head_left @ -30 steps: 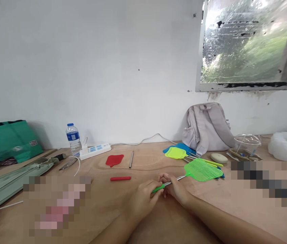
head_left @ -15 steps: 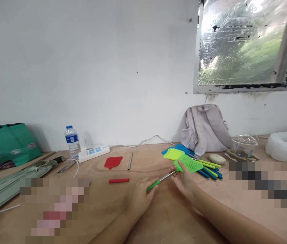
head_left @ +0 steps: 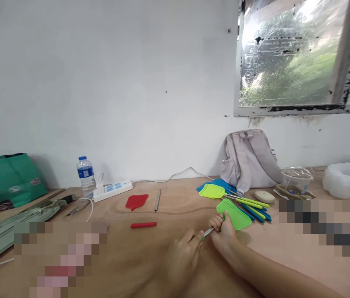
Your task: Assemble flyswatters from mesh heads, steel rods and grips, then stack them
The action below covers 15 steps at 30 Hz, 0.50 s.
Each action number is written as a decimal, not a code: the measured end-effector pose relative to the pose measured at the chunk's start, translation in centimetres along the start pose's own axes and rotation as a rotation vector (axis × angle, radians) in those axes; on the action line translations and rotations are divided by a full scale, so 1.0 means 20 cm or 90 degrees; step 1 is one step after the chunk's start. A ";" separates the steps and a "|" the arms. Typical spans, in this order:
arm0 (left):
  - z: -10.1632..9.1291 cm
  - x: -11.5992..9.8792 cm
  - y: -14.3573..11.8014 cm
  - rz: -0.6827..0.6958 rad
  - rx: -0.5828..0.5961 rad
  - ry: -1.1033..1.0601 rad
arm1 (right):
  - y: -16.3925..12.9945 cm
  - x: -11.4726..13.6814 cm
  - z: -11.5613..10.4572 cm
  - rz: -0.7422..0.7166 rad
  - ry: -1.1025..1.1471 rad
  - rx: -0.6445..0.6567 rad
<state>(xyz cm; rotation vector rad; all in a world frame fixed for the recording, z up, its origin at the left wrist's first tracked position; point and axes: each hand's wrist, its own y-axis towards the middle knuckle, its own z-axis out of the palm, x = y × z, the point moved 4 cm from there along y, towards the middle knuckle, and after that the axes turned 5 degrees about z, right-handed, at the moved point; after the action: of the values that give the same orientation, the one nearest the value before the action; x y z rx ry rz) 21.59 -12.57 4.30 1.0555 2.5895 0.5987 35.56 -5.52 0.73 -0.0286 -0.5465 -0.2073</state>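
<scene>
1 green swatter (head_left: 234, 214), 1 red paddle (head_left: 137, 201), 1 red handle (head_left: 143, 225), 1 tube (head_left: 157, 200), perhaps 4 blue handles (head_left: 258, 215).

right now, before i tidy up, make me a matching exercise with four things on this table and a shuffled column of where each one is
Things
1. green fly swatter
2. red handle
3. water bottle
4. backpack

Places
A. below the window
B. lying nearer the camera than the red swatter head
C. held by the left hand and the right hand
D. standing beside the white power strip

Right pairs: 1-C, 2-B, 3-D, 4-A
</scene>
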 end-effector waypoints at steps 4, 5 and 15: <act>0.05 0.00 -0.01 0.014 -0.003 0.027 | -0.02 -0.03 0.00 -0.027 0.000 -0.019; 0.06 0.00 -0.01 0.018 0.000 0.036 | -0.03 -0.03 0.00 -0.036 -0.010 -0.012; 0.05 -0.01 0.00 -0.028 0.026 -0.036 | -0.03 -0.05 0.01 -0.032 -0.016 -0.009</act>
<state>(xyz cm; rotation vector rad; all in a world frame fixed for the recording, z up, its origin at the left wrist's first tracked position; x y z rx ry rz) 22.17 -12.38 3.46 1.0104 2.5793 0.4999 34.52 -5.90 0.45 -0.0307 -0.5708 -0.2599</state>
